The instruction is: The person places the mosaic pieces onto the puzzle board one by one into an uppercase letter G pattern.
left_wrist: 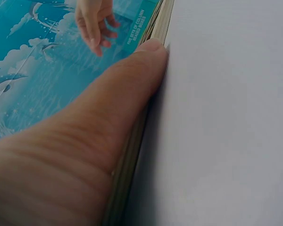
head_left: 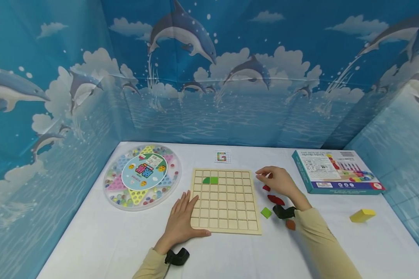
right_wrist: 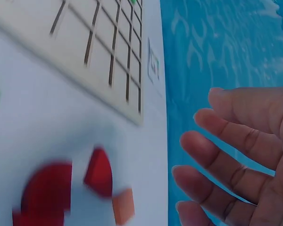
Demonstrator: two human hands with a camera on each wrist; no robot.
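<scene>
A wooden grid board (head_left: 232, 213) lies flat on the white table. A green quarter-round piece (head_left: 206, 180) and a green square piece (head_left: 214, 180) sit side by side in its upper left cells. My left hand (head_left: 180, 221) rests at the board's lower left corner, fingers along the left side and thumb (left_wrist: 125, 77) against the front edge. Just off the board's upper right side hovers my right hand (head_left: 278, 181), fingers loosely bent, with nothing between them in the right wrist view. Below it lie red pieces (head_left: 276, 200), a green square (head_left: 266, 212) and an orange piece (head_left: 290, 224).
Behind the board lies a small card (head_left: 222, 156) with a coloured G pattern. A round marble game board (head_left: 176, 182) lies at the left. At the right are a game box (head_left: 338, 172) and a yellow block (head_left: 362, 216). Dolphin-print curtains (head_left: 209, 112) surround the table.
</scene>
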